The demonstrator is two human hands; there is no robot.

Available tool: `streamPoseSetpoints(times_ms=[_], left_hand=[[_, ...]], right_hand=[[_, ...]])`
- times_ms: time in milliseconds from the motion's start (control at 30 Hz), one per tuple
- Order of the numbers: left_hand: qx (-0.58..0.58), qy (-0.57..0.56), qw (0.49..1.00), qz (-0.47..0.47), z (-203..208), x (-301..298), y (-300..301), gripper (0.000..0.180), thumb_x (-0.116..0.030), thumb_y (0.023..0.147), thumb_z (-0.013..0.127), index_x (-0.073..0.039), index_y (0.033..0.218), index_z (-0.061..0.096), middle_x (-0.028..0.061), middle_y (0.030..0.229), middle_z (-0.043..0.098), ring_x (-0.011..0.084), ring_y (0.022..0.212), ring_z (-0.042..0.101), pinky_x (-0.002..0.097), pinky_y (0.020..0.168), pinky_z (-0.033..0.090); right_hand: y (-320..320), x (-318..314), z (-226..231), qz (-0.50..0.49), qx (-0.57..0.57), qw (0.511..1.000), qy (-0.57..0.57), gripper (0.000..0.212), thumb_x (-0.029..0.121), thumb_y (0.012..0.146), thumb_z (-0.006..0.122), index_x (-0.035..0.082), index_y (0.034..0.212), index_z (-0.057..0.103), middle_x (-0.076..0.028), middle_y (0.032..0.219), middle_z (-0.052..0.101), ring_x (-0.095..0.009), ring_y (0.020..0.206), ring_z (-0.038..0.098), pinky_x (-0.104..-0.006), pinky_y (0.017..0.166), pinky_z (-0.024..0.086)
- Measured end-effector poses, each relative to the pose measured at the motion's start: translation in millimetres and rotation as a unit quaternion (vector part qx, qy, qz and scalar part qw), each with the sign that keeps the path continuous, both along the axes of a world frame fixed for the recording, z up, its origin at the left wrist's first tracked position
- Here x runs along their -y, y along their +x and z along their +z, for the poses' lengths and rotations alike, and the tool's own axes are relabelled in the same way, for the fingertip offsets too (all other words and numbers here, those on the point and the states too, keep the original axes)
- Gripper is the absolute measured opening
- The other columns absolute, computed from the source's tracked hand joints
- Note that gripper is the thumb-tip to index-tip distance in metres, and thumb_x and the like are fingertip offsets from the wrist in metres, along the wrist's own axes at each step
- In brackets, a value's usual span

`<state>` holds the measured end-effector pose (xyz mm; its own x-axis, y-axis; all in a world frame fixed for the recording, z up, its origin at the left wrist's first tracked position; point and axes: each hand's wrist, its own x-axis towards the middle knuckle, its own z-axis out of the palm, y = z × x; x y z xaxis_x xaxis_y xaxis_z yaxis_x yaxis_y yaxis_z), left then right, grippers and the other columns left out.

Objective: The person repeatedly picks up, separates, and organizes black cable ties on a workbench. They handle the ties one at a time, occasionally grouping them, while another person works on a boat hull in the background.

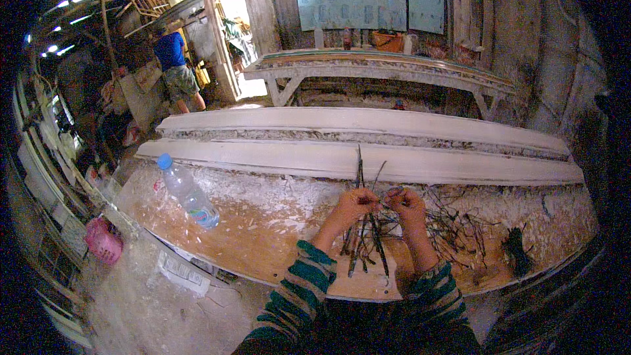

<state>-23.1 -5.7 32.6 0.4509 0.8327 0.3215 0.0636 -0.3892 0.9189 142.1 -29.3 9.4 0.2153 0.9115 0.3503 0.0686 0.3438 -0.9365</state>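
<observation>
Both my hands work close together above the table, fingertips almost meeting. My left hand (355,206) is pinched on a thin dark strand whose tip sticks up beyond the fingers. My right hand (409,206) is also closed, its fingertips pressed together; the small thing between them is too fine to make out. Under and beside the left hand lie several longer dark strips (376,240), roughly parallel, pointing away from me. A loose tangle of thin dark strands (460,230) spreads to the right of my right hand. Farther right sits a small dark bundle (518,251).
A clear plastic bottle with a blue cap (190,190) lies on the table's left. Two long white boards (460,163) run across the far side. Behind is a long bench (368,59). A pink basket (104,241) stands at left; a person in blue (171,52) is farther back.
</observation>
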Motion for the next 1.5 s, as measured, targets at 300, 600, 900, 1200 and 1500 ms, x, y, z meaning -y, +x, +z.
streamPoseSetpoints(times_ms=[300, 600, 900, 1200, 1500], left_hand=[[-0.018, -0.152, 0.961, -0.231, 10.3, 22.9, 5.1, 0.017, -0.017, 0.072, 0.065, -0.005, 0.073, 0.054, -0.0022, 0.067, 0.052, 0.0078, 0.066, 0.047, 0.0229, 0.060, 0.039], [0.074, -0.014, 0.983, 0.165, -14.9, -8.4, -2.2, 0.015, -0.014, 0.071, 0.065, -0.006, 0.071, 0.052, -0.0014, 0.062, 0.049, 0.0076, 0.058, 0.044, 0.0220, 0.053, 0.037], [0.207, -0.023, 0.935, 0.289, -17.3, -20.1, -16.7, 0.011, -0.010, 0.069, 0.066, -0.004, 0.075, 0.058, 0.0004, 0.068, 0.057, 0.0087, 0.060, 0.049, 0.0232, 0.057, 0.040], [0.187, -0.040, 0.951, 0.242, -24.8, -24.8, -15.9, 0.006, -0.009, 0.072, 0.062, -0.004, 0.075, 0.062, 0.0007, 0.071, 0.060, 0.0087, 0.062, 0.051, 0.0227, 0.061, 0.041], [0.046, -0.044, 0.989, 0.137, -22.4, -16.5, -7.9, 0.015, -0.018, 0.073, 0.065, -0.006, 0.079, 0.061, 0.0006, 0.071, 0.059, 0.0092, 0.068, 0.051, 0.0242, 0.064, 0.041]], right_hand=[[1.3, 11.3, 17.1, -0.036, -0.110, 0.993, 0.030, 0.017, 0.016, 0.082, 0.053, 0.005, 0.094, 0.058, 0.003, 0.070, 0.048, -0.007, 0.060, 0.039, -0.0203, 0.056, 0.033], [7.5, 3.0, 10.8, -0.040, -0.012, 0.999, -0.007, 0.012, 0.013, 0.079, 0.057, 0.006, 0.088, 0.059, 0.001, 0.077, 0.053, -0.008, 0.066, 0.045, -0.0215, 0.060, 0.037], [-18.0, 24.5, 22.5, 0.221, 0.082, 0.971, 0.053, 0.007, 0.007, 0.076, 0.060, 0.003, 0.082, 0.060, -0.006, 0.095, 0.051, -0.017, 0.089, 0.049, -0.0277, 0.077, 0.041], [-26.6, 30.2, 29.2, 0.294, 0.004, 0.954, 0.056, 0.007, 0.008, 0.075, 0.061, 0.002, 0.073, 0.061, -0.010, 0.097, 0.051, -0.020, 0.092, 0.050, -0.0318, 0.082, 0.042], [-15.4, 24.8, 27.9, 0.111, 0.060, 0.992, -0.024, 0.006, 0.005, 0.068, 0.064, 0.002, 0.069, 0.059, -0.005, 0.071, 0.059, -0.014, 0.070, 0.055, -0.0258, 0.067, 0.045]])
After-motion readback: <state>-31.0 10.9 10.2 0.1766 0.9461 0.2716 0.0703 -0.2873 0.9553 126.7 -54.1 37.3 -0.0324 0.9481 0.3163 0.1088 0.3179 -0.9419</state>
